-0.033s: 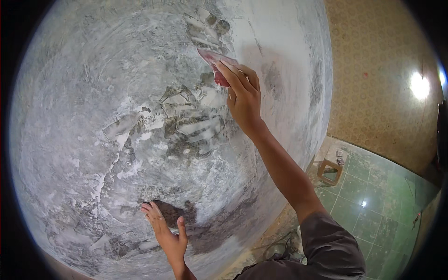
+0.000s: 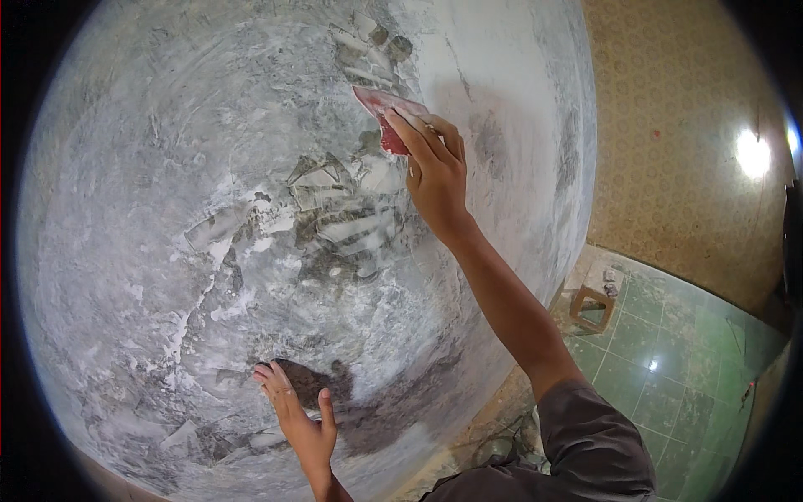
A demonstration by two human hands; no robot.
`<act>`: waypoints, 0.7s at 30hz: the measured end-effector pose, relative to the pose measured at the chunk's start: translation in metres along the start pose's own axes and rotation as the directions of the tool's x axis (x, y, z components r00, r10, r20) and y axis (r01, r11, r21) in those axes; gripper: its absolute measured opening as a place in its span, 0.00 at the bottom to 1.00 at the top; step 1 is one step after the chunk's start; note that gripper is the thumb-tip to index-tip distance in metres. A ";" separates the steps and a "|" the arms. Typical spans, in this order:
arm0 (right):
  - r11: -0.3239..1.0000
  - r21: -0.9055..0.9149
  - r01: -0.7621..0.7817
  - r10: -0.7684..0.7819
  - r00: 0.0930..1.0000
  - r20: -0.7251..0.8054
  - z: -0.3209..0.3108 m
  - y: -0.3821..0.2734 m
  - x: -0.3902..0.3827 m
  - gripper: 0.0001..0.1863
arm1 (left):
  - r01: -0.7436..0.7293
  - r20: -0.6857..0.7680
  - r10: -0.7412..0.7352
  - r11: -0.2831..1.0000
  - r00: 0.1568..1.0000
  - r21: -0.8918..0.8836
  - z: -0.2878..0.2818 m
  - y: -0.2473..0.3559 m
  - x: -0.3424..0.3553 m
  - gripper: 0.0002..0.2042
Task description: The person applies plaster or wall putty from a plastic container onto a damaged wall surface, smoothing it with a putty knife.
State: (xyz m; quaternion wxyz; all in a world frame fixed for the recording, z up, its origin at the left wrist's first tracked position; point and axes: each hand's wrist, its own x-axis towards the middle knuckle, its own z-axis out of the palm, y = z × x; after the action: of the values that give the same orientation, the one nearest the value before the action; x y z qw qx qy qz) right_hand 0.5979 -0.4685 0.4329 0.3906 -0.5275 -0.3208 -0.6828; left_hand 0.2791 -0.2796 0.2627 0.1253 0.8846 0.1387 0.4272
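My right hand (image 2: 439, 171) grips a folded sheet of red sandpaper (image 2: 393, 117), dusted pale on its upper face, and presses it to the grey plastered wall (image 2: 209, 125). Its pointed corner reaches up and left, just below a dark patched spot. Lower down, my left hand (image 2: 299, 422) rests against the same wall with fingers stretched and thumb apart, holding nothing. Between the hands the surface is rough, with white filler smears, a pale crack line and dark scraped patches.
At the right is a tan patterned surface (image 2: 669, 109) with a bright light glare. Below it lie dusty green floor tiles (image 2: 644, 335). A tan square block with a hollow middle (image 2: 577, 311) sits on the floor close to the wall's edge.
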 end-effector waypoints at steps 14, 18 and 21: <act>0.995 0.009 -0.100 0.100 0.995 -0.004 0.009 -0.004 -0.056 0.33 | 0.010 0.006 -0.010 0.998 1.000 0.055 0.000 -0.001 0.002 0.40; 0.997 -0.035 -0.062 0.063 0.998 0.028 0.018 -0.008 -0.040 0.33 | 0.023 0.000 -0.023 1.000 1.000 0.020 -0.003 -0.002 0.000 0.39; 0.997 -0.022 -0.081 0.082 0.992 0.094 0.015 -0.008 -0.066 0.33 | 0.013 0.015 -0.014 0.999 1.000 0.042 0.002 -0.002 0.001 0.39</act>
State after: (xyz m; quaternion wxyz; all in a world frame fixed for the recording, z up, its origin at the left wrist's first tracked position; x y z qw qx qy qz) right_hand 0.6074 -0.4392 0.3725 0.3975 -0.5756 -0.3111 -0.6433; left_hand 0.2814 -0.2777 0.2620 0.1106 0.8894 0.1527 0.4164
